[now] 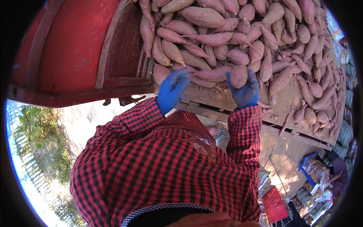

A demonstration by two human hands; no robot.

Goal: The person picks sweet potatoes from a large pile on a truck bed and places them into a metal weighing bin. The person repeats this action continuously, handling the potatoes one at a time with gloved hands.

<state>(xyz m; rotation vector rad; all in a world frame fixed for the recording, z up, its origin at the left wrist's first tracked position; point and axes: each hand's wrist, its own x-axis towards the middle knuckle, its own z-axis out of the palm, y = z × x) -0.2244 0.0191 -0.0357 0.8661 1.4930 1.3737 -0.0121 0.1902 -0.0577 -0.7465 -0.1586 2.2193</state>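
My right hand, in a blue glove, grips a roundish sweet potato at the near edge of a large heap of sweet potatoes. My left hand, also blue-gloved and slightly blurred, hovers at the left part of the same edge, its fingers bent and no sweet potato visible in it. Just above and to its left rests a pinkish sweet potato. Between the hands, a few long sweet potatoes lie along the bed's edge. Thin roots cling to many of them.
The heap lies on a soil-covered truck bed with a hinged metal edge before me. A red metal side panel rises at the left. At lower right, a co-worker is near a blue crate and filled bags.
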